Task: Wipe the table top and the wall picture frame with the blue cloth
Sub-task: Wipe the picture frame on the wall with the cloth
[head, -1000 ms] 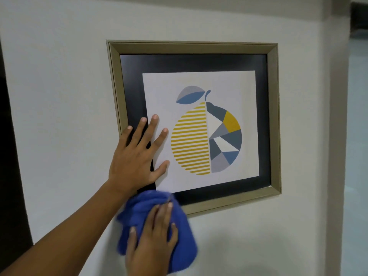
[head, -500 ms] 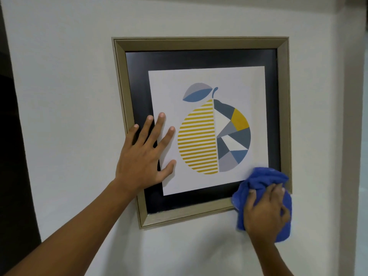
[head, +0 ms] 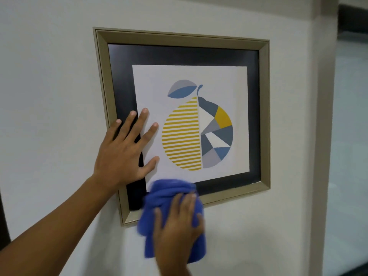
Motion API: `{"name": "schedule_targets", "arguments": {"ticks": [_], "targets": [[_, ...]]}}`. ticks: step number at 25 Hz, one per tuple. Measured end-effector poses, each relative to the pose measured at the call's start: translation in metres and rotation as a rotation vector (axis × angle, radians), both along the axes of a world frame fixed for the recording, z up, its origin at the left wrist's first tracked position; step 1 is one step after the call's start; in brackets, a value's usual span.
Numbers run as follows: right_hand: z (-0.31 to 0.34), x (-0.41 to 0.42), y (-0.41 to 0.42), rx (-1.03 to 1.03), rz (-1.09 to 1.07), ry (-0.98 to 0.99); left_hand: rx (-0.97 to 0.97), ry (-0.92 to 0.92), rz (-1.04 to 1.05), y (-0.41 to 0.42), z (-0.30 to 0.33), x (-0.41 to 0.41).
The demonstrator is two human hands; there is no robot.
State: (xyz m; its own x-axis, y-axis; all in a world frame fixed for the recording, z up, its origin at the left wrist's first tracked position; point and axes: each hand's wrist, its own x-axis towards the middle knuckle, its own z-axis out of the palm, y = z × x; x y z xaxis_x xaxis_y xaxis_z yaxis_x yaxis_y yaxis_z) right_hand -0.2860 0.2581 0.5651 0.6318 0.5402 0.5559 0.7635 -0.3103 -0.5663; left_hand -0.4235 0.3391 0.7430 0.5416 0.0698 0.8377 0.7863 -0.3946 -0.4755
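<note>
Bunched blue cloth (head: 169, 198) pressed on the gold picture frame (head: 264, 116) — bottom rail

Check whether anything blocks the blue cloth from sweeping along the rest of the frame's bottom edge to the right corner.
Nothing visible does. The right hand presses the blue cloth on the picture frame near its lower left corner, and the bottom rail to its right lies bare. The left hand rests flat higher up, off that path.

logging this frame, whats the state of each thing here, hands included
picture frame: on the wall, hanging crooked
blue cloth: bunched up, pressed on the frame's bottom edge near its left corner
left hand: open, flat on the glass, fingers spread
right hand: pressing the cloth to the frame
</note>
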Motion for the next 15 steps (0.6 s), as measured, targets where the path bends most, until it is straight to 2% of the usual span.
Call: {"name": "schedule_targets", "arguments": {"ticks": [1, 4, 6, 9, 11, 14, 15], "targets": [[0.006, 0.02, -0.008, 0.139, -0.056, -0.043, 0.001, 0.002, -0.005, 0.0, 0.0, 0.0], [0.035, 0.118, -0.047, 0.134, -0.3, 0.044, 0.012, 0.004, 0.006, -0.001, 0.001, 0.0], [0.046, 0.161, -0.064, 0.163, -0.381, 0.121, 0.005, 0.004, 0.022, -0.003, 0.001, 0.002], [0.043, 0.127, -0.052, 0.106, -0.378, 0.059, -0.001, 0.012, 0.041, -0.003, 0.001, 0.003], [0.041, 0.087, -0.035, -0.021, -0.341, 0.052, -0.005, 0.007, 0.042, -0.002, 0.001, 0.004], [0.025, -0.009, -0.005, -0.232, -0.133, -0.008, -0.016, 0.006, 0.04, -0.002, 0.0, 0.005], [0.019, -0.044, 0.004, -0.222, -0.044, -0.051, -0.017, 0.007, 0.041, -0.002, 0.0, 0.004]]}}
